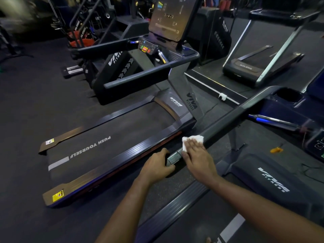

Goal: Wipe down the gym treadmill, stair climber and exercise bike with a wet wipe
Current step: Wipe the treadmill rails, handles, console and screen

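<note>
Right hand [194,153] lies flat with fingers straight, pressing the white wet wipe [192,140] onto the dark handrail [228,118] of the near treadmill [273,179]. Left hand [157,163] is curled round the near end of that same rail, just beside the right one, steadying. The wipe sits on the rail, part of it poking out past the fingertips on the far side.

Now the risks. Nothing pinches that wipe, it's only pinned under a flat palm, so a quick stroke up the rail could bunch it or let it slip off to the floor between the two machines. A flat press probably cleans just the top face, and the underside gets missed unless the fingers wrap round. At the far end the rail runs into the console area, where a wet wipe dragged over controls could leave moisture.

On to the writing. The belt [114,142] of the treadmill to the left reads "PUSH YOURSELF". "VIVA FITNESS" shows on that machine's front cover and upright, on the black machine [115,67] beyond it, and on the near treadmill's cover. The yellow stickers [57,195] are too small to read, and the console screen [168,16] figures are blurred
</note>
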`<act>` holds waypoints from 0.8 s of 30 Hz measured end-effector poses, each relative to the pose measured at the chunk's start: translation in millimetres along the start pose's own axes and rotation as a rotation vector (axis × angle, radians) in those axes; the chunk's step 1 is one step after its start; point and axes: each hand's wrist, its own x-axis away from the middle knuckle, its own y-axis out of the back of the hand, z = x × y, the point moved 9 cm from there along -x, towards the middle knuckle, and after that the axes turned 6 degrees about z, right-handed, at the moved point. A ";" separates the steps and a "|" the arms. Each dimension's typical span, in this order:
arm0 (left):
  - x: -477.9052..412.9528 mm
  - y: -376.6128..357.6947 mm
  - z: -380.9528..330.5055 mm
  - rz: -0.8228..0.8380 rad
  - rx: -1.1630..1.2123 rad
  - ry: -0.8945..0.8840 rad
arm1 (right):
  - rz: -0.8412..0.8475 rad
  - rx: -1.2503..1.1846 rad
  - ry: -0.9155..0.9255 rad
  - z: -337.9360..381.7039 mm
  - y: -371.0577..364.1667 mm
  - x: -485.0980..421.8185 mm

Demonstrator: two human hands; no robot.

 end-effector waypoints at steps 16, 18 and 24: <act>-38.0 -24.1 -24.7 0.017 -0.141 -0.044 | -0.011 -0.007 -0.007 -78.1 28.8 -19.8; -39.0 -25.6 -25.2 0.016 -0.147 -0.039 | -0.068 -0.071 -0.149 -88.3 33.2 -27.0; -38.0 -23.5 -26.5 -0.016 -0.167 -0.026 | 0.053 0.066 0.187 -63.8 16.8 -14.4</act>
